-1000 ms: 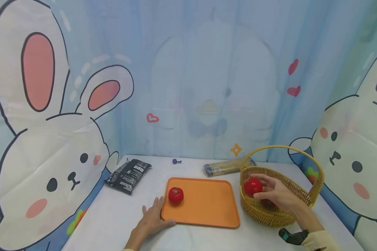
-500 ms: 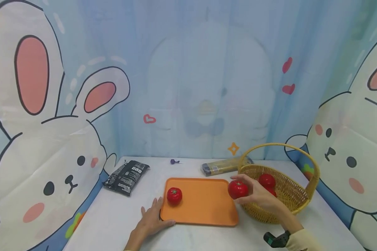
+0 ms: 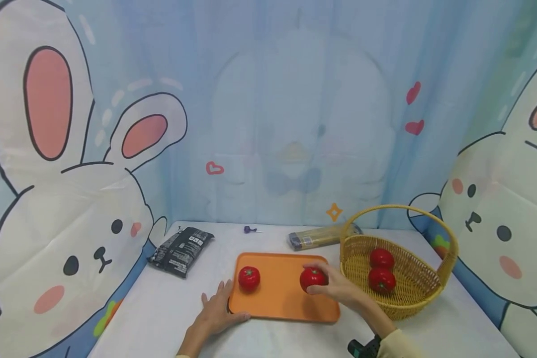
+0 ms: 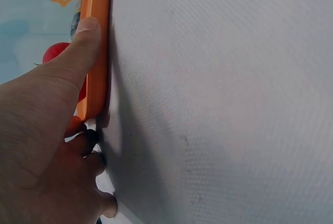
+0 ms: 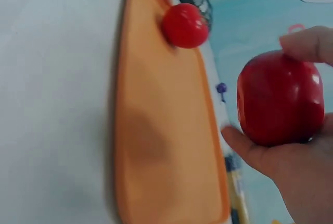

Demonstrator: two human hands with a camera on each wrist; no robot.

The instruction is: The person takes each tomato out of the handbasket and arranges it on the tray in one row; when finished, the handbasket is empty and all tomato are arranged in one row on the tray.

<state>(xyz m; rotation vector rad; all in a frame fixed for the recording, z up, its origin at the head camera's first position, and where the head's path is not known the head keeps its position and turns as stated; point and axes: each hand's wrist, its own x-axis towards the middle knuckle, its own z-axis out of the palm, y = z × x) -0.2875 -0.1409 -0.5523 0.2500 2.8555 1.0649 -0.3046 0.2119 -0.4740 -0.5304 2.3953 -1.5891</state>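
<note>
My right hand grips a red tomato between thumb and fingers, over the right half of an orange tray. In the right wrist view the held tomato appears large, with the tray beyond it. A second tomato sits at the tray's left end. My left hand lies at the tray's front left corner with fingers spread, and its thumb touches the front edge. Two more tomatoes lie in a yellow wicker basket right of the tray.
A black packet lies at the back left. Behind the tray are a small purple item and a clear-wrapped yellowish pack, partly behind the basket's tall handle. A rabbit-print curtain hangs at the back.
My right hand has carried its tomato left, out of the basket and over the tray. Two tomatoes in the basket have come into full view. My left hand has stayed at the tray corner.
</note>
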